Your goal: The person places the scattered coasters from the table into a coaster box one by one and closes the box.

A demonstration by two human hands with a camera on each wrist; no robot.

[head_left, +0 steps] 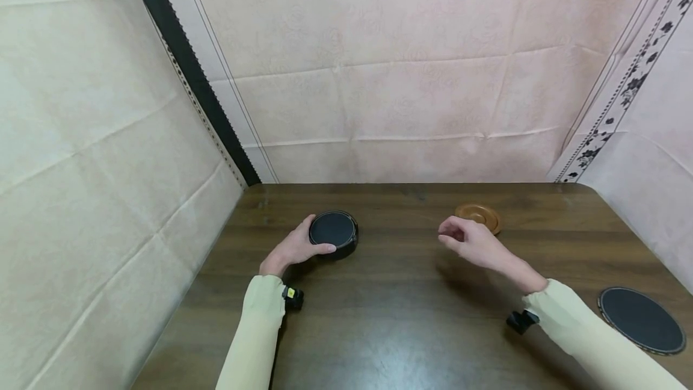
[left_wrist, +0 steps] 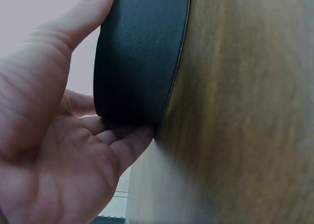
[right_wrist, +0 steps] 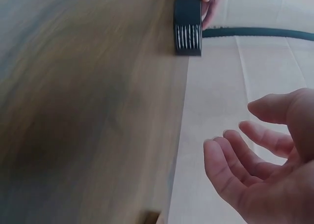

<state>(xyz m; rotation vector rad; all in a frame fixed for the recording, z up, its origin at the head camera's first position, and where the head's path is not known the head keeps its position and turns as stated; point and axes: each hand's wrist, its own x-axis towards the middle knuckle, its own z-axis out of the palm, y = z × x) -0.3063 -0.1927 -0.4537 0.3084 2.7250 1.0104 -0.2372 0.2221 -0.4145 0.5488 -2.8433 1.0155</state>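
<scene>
My left hand (head_left: pixel 296 247) grips a round black coaster holder (head_left: pixel 334 232) at the left of the table, thumb on its near side and fingers round its far left side. Its smooth curved wall (left_wrist: pixel 140 52) shows between thumb and fingers in the left wrist view. Pale edges of several stacked coasters (right_wrist: pixel 188 36) show through an opening in its side in the right wrist view. Above the table, my right hand (head_left: pixel 472 242) holds nothing, its fingers loosely curled. It overlaps the near left edge of a round brown wooden dish (head_left: pixel 482 216) in the head view.
A flat round black mat with a patterned rim (head_left: pixel 642 320) lies at the table's right, beside my right forearm. The brown wooden table (head_left: pixel 373 312) ends at a pale cloth wall (head_left: pixel 406 101) behind, with cloth hanging on both sides too.
</scene>
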